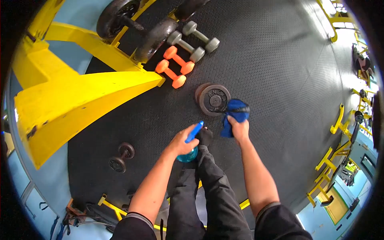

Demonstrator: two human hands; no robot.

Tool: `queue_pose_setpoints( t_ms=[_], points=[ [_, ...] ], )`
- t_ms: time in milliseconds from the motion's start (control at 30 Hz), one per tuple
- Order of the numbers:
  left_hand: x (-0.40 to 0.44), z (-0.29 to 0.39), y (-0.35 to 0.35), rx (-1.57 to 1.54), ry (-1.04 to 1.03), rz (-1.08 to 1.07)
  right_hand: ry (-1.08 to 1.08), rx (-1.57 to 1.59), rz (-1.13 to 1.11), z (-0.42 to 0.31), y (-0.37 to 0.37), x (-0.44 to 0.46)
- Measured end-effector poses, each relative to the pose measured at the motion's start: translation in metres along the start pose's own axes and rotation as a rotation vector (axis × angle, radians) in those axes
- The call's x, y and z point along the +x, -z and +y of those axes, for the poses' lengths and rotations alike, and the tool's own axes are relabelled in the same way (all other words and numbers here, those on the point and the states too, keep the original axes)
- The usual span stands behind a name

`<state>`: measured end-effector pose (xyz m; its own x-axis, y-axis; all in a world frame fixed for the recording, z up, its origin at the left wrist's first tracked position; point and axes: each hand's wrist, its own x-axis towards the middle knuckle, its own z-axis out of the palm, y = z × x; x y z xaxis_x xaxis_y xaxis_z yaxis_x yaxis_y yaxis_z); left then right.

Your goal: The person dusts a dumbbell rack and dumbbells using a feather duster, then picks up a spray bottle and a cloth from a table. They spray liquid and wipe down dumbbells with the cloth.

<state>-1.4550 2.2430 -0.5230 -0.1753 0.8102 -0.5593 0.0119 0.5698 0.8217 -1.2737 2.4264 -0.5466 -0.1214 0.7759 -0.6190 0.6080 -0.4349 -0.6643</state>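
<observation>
My left hand (pixel 183 141) is closed around a spray bottle (pixel 187 155) with a blue spray head and a teal body, held in front of my legs. In my right hand (pixel 239 129) is a bunched blue cloth (pixel 236 114), with a dark strip across it that I cannot make out. Right beside the cloth are round brown weight plates (pixel 215 100) with raised lettering, one overlapping another, on the black floor. Whether the cloth touches them is unclear.
Orange dumbbells (pixel 171 74) and grey dumbbells (pixel 186 46) lie beside a yellow rack (pixel 88 96) holding large dark plates (pixel 156 40). A small brown dumbbell (pixel 122 157) is on the floor at left. My foot (pixel 205 137) is near the bottle. Yellow gym equipment (pixel 324 172) lines the right side.
</observation>
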Motion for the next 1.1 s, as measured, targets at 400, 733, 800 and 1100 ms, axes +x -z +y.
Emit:
queue_pose_setpoints(
  t_ms=[400,733,800,1100],
  points=[
    [-0.032,0.051,-0.078,0.06,0.076,0.32,-0.251,0.087,-0.02,-0.024,0.094,-0.167],
    [0.025,0.073,-0.115,0.12,0.219,0.496,-0.17,-0.13,-0.266,-0.054,0.128,-0.025],
    [0.035,0.071,-0.128,-0.049,0.283,0.487,-0.032,-0.322,-0.305,-0.064,0.14,0.006],
    [0.018,0.071,-0.217,-0.251,0.15,0.882,0.758,-0.795,-0.394,-0.07,0.038,0.093]
  ],
)
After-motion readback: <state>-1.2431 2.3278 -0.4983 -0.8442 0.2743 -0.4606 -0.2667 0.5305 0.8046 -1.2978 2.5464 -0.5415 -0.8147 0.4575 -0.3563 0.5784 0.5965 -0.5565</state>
